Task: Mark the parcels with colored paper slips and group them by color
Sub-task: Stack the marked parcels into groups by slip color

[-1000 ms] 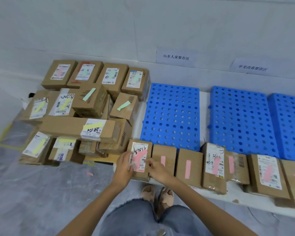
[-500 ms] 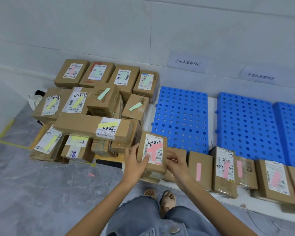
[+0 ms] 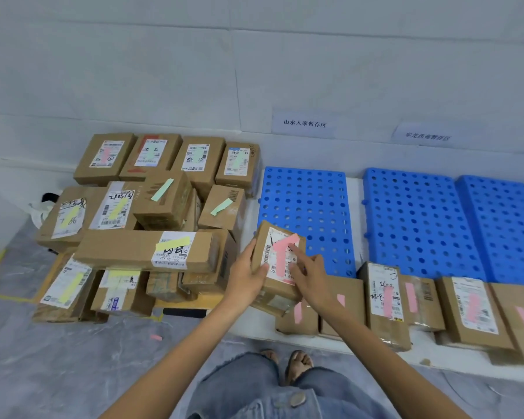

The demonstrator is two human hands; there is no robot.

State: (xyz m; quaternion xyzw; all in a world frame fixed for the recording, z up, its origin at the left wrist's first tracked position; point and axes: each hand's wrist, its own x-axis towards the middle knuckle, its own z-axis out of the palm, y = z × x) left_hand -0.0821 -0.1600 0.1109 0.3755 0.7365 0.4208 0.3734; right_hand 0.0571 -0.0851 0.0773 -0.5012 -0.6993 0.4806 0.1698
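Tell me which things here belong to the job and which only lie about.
Job: brown cardboard parcel with pink paper slip, gripped by left hand, touched by right hand; row of pink-slipped parcels; pile of yellow- and green-slipped parcels.
Lying about: loose pink slip on floor; blue perforated plastic pallets; white paper wall signs.

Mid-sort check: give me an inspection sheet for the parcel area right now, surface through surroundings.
Surface: grey floor under plastic sheeting; white platform carrying blue perforated pallets.
Job's things: held parcel with pink slip, at the left end of the pink-slip row along the platform front; yellow- and green-slip pile on the left; one pink-slip parcel in that pile's back row.
Clutter: loose pink slip on the floor; black-and-white item behind the pile, unclear.
Grippers: left hand grips the parcel's left edge; right hand touches its label with straight fingers.
Cables: nothing seen.
Surroundings: white wall, two paper signs.
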